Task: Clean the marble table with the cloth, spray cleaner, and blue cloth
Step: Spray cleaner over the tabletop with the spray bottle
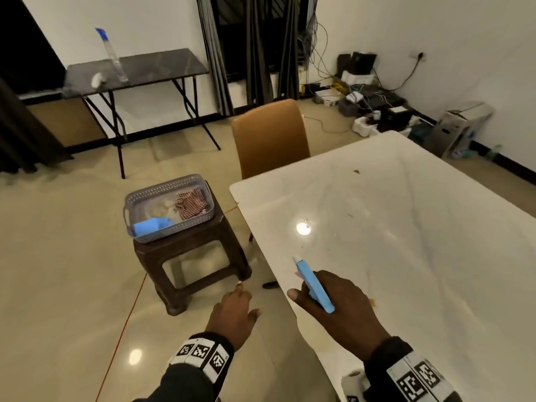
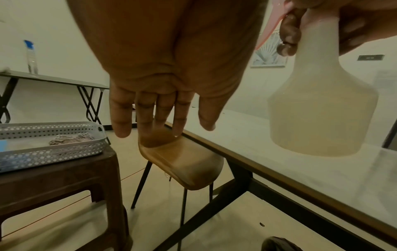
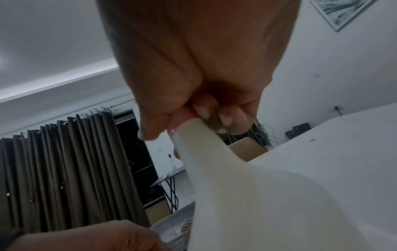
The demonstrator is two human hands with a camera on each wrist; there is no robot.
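Spray bottle (image 2: 322, 108) hangs from my right hand (image 1: 339, 309), fingers curled round its neck and one on the pink trigger; it sits above the near left corner of the marble table (image 1: 406, 242), not touching it. From above I see only its blue top, whose long axis runs away from me with the white nozzle aimed out over the tabletop. The body is frosted, milky plastic, narrow at the neck and flaring to a wide bell base, with pale liquid inside.

My left hand (image 1: 232, 311) is empty, fingers straight and loosely spread, hovering over the floor between the table edge and the brown stool (image 1: 185, 256). The grey perforated basket (image 1: 139, 198) on that stool lies ahead and left of this hand. It holds the blue cloth (image 1: 150, 226) at the near end, smooth and folded, and the checked cloth (image 1: 191, 203) at the far end, crumpled and coarse-woven. So the left hand is clearly the nearer one for either cloth.

The tabletop is glossy white stone with faint grey veins and a few dark crumbs; I judge spraying comes next.
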